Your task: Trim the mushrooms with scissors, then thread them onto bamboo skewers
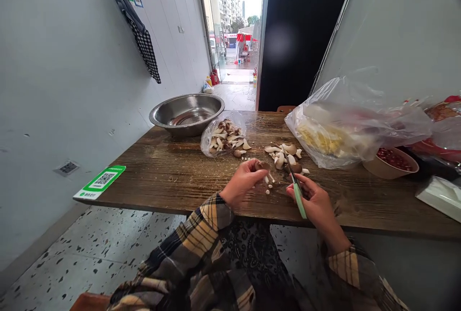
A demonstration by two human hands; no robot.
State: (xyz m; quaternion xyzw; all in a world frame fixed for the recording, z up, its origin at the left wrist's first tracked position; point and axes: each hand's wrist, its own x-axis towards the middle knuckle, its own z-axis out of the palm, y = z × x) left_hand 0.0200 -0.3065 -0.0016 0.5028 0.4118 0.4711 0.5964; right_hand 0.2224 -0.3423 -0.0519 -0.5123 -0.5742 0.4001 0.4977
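Note:
My left hand [243,181] pinches a small brown-capped mushroom [263,167] just above the wooden table [173,176]. My right hand [313,200] grips a knife with a pale green handle [298,198], its blade pointing toward the mushroom. A loose heap of cut mushrooms [284,155] lies just beyond both hands. Small trimmed bits lie on the wood between my hands. A clear plastic bag of mushrooms [225,138] sits open further back to the left.
A steel basin [187,114] stands at the table's far left. Large clear bags with yellowish contents [338,128] fill the right side, beside a bowl of red pieces [391,162]. A green QR sticker [101,182] marks the left corner. An open doorway lies ahead.

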